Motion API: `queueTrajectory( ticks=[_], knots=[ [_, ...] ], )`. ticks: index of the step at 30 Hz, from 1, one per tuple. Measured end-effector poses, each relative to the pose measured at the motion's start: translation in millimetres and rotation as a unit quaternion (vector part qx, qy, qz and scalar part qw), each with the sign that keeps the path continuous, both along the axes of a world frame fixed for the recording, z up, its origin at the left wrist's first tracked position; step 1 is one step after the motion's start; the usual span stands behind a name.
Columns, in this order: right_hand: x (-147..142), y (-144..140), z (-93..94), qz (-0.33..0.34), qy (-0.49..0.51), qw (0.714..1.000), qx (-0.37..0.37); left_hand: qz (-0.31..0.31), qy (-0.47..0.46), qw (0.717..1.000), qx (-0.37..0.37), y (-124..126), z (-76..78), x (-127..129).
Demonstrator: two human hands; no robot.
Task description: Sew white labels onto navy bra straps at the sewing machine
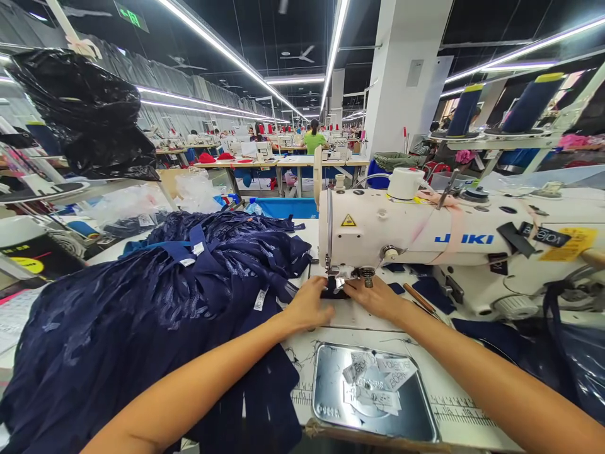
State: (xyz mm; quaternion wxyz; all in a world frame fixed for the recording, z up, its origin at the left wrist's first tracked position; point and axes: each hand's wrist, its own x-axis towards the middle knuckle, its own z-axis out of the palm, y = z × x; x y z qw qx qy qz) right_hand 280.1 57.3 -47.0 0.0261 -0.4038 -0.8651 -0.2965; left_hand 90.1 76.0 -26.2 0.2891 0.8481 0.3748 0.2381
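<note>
Head view: both hands at the needle of a white JUKI sewing machine [454,236]. Left hand [309,306] flat, fingers spread and pressing down on a small dark fabric piece [334,292] under the presser foot [336,277]; no closed grasp, just a palm-down hold. Right hand [375,296] likewise flat, fingertips touching the same piece from the other side, nothing pinched as far as visible. Piece lying on the machine bed directly below the needle, between the two hands. Heap of navy garments [155,302] piled to the left, touching the left forearm. Metal tray [373,394] of loose woven labels [382,375] set into the table near the front edge, between the forearms. Thread cones [532,104] on the stand behind the machine. Other workers far back at their rows. Judged step: seating and steadying the piece for stitching. Next move likely calling for even pressure from both sides, fingertips kept clear of the needle path, and straight feeding.
</note>
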Motion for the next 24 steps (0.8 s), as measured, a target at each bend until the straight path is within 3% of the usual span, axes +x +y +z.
queueTrajectory(
  ticks=[1, 2, 4, 6, 7, 8, 9, 10, 11, 13, 14, 16, 17, 21, 24],
  knots=[
    [-0.2, -0.7, 0.0, 0.004, -0.002, 1.0, -0.002, 0.034, -0.102, 0.99, -0.091, -0.3, 1.4, 0.4],
    [-0.6, -1.3, 0.0, 0.004, -0.005, 1.0, -0.003, 0.058, -0.204, 0.959, -0.186, -0.9, 3.2, 1.1],
    [-2.3, -2.4, 0.4, 0.003, -0.01, 1.0, -0.002, 0.072, -0.364, 0.863, -0.344, -1.9, 7.1, 3.2],
    [-4.1, -3.7, 1.9, 0.003, -0.011, 1.0, -0.005, 0.077, -0.435, 0.786, -0.433, -2.0, 9.2, 5.8],
    [-5.0, -4.3, 3.0, 0.003, -0.01, 1.0, -0.008, 0.085, -0.443, 0.77, -0.451, -1.6, 9.0, 6.8],
    [-5.8, -5.0, 4.2, 0.003, -0.008, 1.0, -0.012, 0.089, -0.435, 0.771, -0.457, -1.1, 7.8, 7.6],
    [-6.5, -5.6, 5.4, 0.003, -0.006, 1.0, -0.016, 0.086, -0.412, 0.789, -0.447, -0.6, 5.9, 7.9],
    [-7.1, -6.0, 6.3, 0.001, -0.005, 1.0, -0.019, 0.074, -0.375, 0.825, -0.417, -0.5, 3.3, 7.7],
    [-7.7, -6.2, 6.9, -0.001, -0.005, 1.0, -0.023, 0.05, -0.326, 0.874, -0.356, -1.0, 0.3, 7.2],
    [-8.7, -5.7, 7.4, -0.009, -0.005, 1.0, -0.03, -0.026, -0.194, 0.969, -0.153, -3.8, -5.8, 4.9],
    [-8.9, -5.3, 7.4, -0.015, -0.003, 0.999, -0.035, -0.065, -0.121, 0.99, -0.033, -6.0, -8.6, 3.3],
    [-9.3, -5.4, 8.2, -0.025, 0.004, 0.998, -0.049, -0.096, -0.008, 0.984, 0.151, -10.9, -12.7, -0.2],
    [-9.7, -6.6, 9.3, -0.029, 0.006, 0.998, -0.059, -0.083, 0.024, 0.977, 0.194, -13.2, -13.7, -2.0],
    [-17.6, -27.2, 19.4, -0.035, 0.004, 0.995, -0.096, -0.006, 0.072, 0.985, 0.157, -23.1, -9.4, -9.6],
    [-34.5, -56.5, 27.8, -0.013, 0.013, 0.993, -0.117, -0.025, 0.114, 0.985, 0.128, -35.9, 0.6, -14.2]
  ],
)
